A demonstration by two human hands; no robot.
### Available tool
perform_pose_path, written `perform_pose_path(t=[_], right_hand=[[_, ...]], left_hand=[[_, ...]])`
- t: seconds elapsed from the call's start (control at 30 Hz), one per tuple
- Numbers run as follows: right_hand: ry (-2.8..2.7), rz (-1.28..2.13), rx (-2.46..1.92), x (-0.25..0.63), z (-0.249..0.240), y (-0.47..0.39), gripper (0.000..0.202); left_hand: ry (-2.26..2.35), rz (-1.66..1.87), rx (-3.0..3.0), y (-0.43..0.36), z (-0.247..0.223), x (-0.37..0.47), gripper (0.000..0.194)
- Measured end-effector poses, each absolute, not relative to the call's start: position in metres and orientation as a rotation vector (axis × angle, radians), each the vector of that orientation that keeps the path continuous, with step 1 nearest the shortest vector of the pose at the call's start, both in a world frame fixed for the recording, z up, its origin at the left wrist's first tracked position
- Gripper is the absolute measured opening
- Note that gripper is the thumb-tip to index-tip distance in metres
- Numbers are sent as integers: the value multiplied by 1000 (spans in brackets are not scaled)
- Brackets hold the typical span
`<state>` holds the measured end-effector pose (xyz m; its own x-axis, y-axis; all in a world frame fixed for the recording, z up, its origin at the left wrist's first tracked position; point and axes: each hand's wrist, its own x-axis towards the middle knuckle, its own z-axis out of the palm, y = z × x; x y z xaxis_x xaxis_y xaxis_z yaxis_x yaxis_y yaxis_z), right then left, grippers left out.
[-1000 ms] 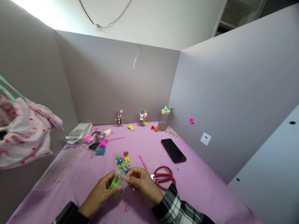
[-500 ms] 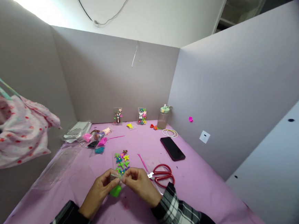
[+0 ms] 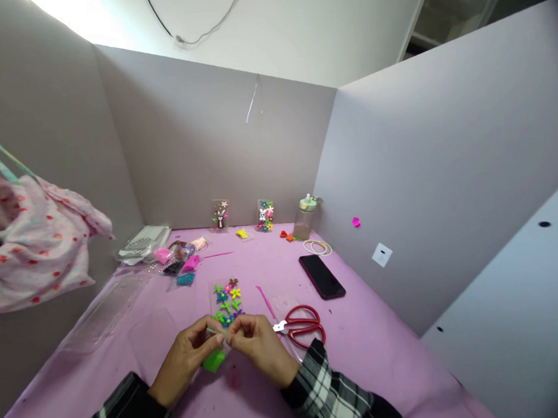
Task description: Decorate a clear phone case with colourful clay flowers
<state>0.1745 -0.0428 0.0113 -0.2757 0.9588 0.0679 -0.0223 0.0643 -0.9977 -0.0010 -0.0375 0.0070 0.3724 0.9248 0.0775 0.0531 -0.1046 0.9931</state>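
Observation:
My left hand (image 3: 193, 348) and my right hand (image 3: 261, 345) pinch close together over the near part of the table. A small clear bag with bright green clay (image 3: 214, 361) hangs below the left fingers, which grip its upper part. The right fingertips meet the bag's top edge; exactly what they pinch is too small to tell. Just beyond the hands lies a clear sheet bearing several colourful clay flowers (image 3: 226, 302). Red-handled scissors (image 3: 302, 326) rest to the right of my right hand, beside a thin pink tool (image 3: 267, 301).
A black phone (image 3: 322, 276) and a bottle (image 3: 303, 218) stand on the right side. Bagged clay (image 3: 184, 258) lies at the back left, near clear plastic trays (image 3: 108, 312). Two decorated cards (image 3: 265, 216) lean on the back partition. A spotted cloth bag (image 3: 44, 240) hangs at left.
The green bag has shifted very slightly left and down under my left fingers. Both hands stay nearly in place, still pinching at its top.

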Motion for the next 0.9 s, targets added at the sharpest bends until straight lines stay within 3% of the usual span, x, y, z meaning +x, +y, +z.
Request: perform_pose_path(t=[0.5,0.9], right_hand=[[-1378,1328,-1082,174,18,-44,16],[-1380,1377,-1048,173,14,-44,25]], left_hand=[[1044,1105,1402,-34,0,-8,26],[994,1008,1436,-35,6,-5,28]])
